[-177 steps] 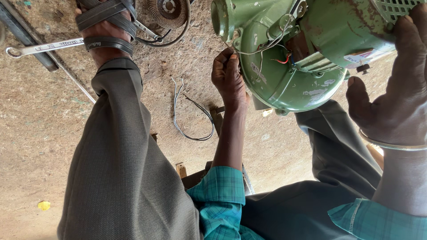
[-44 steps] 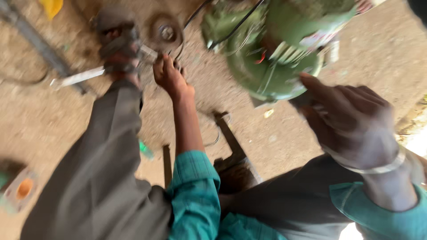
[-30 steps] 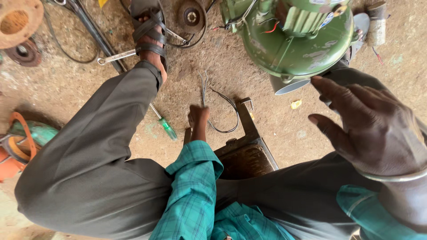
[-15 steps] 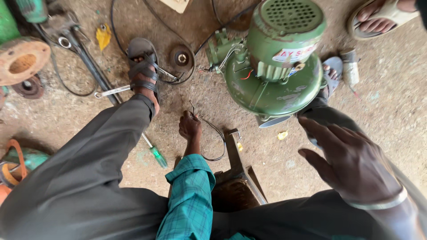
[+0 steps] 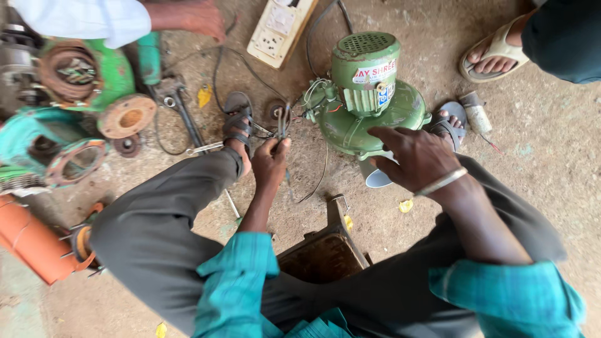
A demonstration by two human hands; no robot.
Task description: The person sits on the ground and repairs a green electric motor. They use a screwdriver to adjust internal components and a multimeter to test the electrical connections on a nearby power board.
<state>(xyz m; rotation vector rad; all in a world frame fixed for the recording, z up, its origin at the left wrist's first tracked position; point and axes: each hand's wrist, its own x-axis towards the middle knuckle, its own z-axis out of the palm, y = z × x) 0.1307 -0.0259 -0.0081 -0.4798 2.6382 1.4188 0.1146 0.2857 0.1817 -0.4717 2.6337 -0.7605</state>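
Pump (image 5: 369,103), green with white label, under right hand (image 5: 416,159); left hand (image 5: 270,161) gripping pliers (image 5: 283,125)

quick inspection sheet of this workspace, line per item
surface: bare dirt floor, dusty, a few yellow scraps.
job's things: green motor pump upright on the floor; thin pliers-like tool beside it.
clutter: pump parts and flanges at left, orange cylinder, wrench.
hands: left hand grips the tool; right hand rests on the pump, fingers spread.
cables: loose wires by the pump; socket board with leads.
surroundings: another person's hand top left, a sandalled foot top right.
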